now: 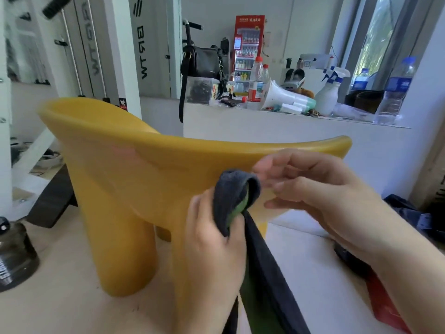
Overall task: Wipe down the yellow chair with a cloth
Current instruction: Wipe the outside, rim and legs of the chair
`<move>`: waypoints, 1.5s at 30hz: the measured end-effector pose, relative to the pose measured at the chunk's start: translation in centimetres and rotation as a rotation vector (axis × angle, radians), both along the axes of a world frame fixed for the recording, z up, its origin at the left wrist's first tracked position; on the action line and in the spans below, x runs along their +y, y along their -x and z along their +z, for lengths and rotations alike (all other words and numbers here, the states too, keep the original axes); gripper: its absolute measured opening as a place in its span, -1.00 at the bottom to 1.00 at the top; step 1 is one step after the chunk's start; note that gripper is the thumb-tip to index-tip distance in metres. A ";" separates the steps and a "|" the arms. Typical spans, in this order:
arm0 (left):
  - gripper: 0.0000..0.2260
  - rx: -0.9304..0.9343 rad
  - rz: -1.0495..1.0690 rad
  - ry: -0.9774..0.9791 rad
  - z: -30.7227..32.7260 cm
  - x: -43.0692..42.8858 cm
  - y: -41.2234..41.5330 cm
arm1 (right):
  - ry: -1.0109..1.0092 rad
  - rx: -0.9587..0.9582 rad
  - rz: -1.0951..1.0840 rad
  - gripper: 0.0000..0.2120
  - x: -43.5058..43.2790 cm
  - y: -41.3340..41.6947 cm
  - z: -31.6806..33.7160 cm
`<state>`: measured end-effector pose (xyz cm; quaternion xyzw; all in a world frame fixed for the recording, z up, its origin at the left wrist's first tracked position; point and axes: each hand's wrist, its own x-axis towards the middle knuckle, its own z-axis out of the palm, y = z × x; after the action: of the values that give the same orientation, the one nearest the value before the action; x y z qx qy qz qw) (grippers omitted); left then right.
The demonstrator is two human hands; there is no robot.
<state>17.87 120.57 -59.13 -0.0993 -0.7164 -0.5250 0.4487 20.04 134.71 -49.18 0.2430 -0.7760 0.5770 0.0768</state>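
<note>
I am bunching the cloth (pixel 231 189) in my left grip (pixel 214 242), just before the yellow chair (pixel 125 169), its back rim running crosswise beyond, while my right grip (pixel 325 189) is hovering slack and empty beside the cloth.

The yellow chair (pixel 125 179) is standing upright before you, showing its curved back and thick round legs. The dark cloth (pixel 234 196), green inside, is hanging bunched from your left hand (pixel 214 239), just in front of the chair's back.

Bright daylit interior, light from window (pixel 375 44) upper right, soft shadows, mild sheen on yellow chair (pixel 144 165), motion blur over right hand (pixel 313 189) and cloth (pixel 231 196), wide-angle bowing at edges
</note>
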 end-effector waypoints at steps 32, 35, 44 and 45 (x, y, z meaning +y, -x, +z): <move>-0.51 0.372 0.174 0.138 -2.1 -1.1 4.8 | -0.874 0.511 -0.588 -0.35 -8.2 5.1 2.2; -0.63 0.430 0.281 0.121 -0.4 -4.9 7.2 | -0.865 0.473 -0.530 -0.41 -7.9 4.6 2.4; -0.45 0.333 0.207 0.164 -1.6 0.2 4.1 | -0.814 0.438 -0.396 -0.62 -6.8 5.0 3.1; -0.46 0.327 0.204 0.236 -1.6 0.5 4.3 | -0.804 0.400 -0.338 -0.59 -6.5 4.8 3.5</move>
<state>13.56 121.05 -60.77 -0.1619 -0.6970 -0.3661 0.5949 15.25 128.26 -45.73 0.2300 -0.9363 0.1525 0.2175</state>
